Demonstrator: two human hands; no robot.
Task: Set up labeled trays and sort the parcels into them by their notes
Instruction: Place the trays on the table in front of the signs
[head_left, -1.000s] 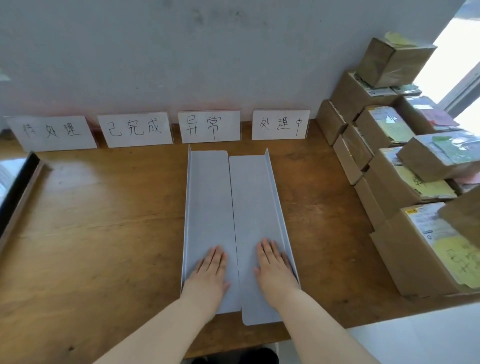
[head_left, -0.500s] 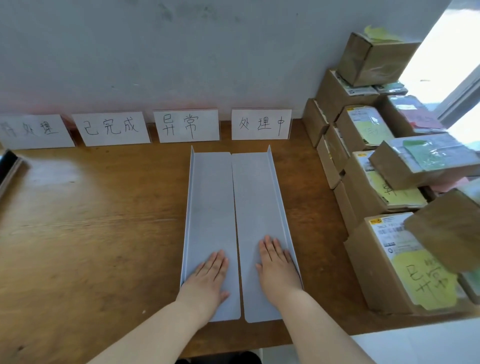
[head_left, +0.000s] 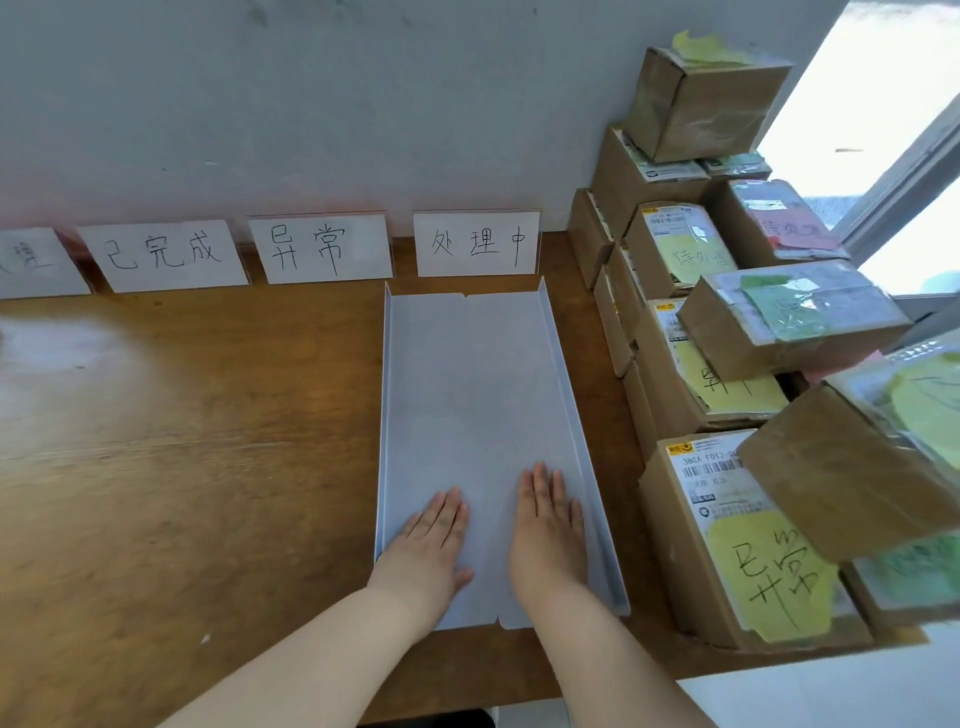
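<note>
A shallow tray (head_left: 467, 389) of thin, smooth, pale grey-white sheet is lying flat on the wooden tabletop (head_left: 182, 441), right of its middle. It is a long rectangle with low upturned walls along both long sides and open short ends. A small notch is showing at the midpoint of each short end. Its long axis is running from the tabletop's near edge toward the far edge. Its far end is sitting just in front of a white card (head_left: 475, 243) hand-lettered 处理中, which is standing at the far edge against the wall.

The left hand (head_left: 428, 540) and the right hand (head_left: 550, 525) are lying palm down, side by side, on the tray's floor near its near end. Their fingers are straight and pointing toward the far edge; neither is grasping anything.

More white cards are lining the far edge to the left: 异常 (head_left: 319, 249), 已完成 (head_left: 163, 254), and one cut off by the frame (head_left: 31, 262).

Brown cardboard parcels (head_left: 670, 119) are standing stacked along the right edge, from the far right corner forward. They are wrapped in glossy tape and carrying printed labels and yellow, green and pink paper notes. The nearest parcel (head_left: 696, 519), bearing a yellow handwritten note, is sitting just beside the tray's right wall, with a strip of wood showing between them.
</note>
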